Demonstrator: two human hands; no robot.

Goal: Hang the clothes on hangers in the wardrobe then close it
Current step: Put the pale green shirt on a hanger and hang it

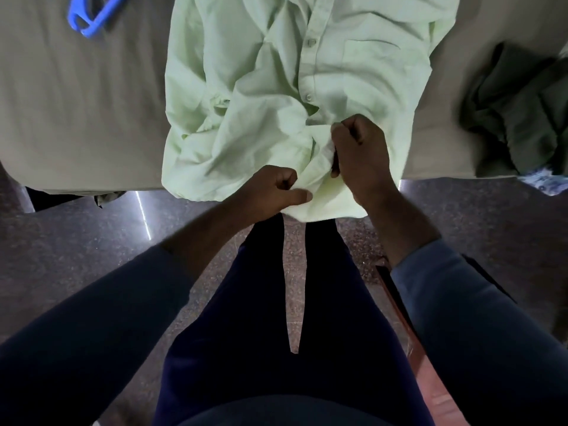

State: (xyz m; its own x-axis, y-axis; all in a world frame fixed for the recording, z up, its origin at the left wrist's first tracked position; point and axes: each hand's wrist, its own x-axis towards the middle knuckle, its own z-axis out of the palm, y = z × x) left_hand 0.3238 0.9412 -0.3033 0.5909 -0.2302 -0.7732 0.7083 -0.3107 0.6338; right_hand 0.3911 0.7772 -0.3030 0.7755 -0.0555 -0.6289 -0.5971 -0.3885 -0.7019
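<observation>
A beige sheet [76, 103] borders a speckled floor [76, 256].

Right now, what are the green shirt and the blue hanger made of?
The shirt looks like thin woven cloth, maybe cotton, matte; it creases softly and has buttons. The hanger is probably plastic: bright blue, smooth, stiff-looking bars.

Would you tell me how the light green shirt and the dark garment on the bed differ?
The light green shirt is pale; the dark garment is deep olive. The shirt lies spread out, its hem over the edge of the bed; the garment sits in a crumpled heap. The left hand and right hand both grip the shirt; nothing touches the garment. Both rest on the bed.
</observation>
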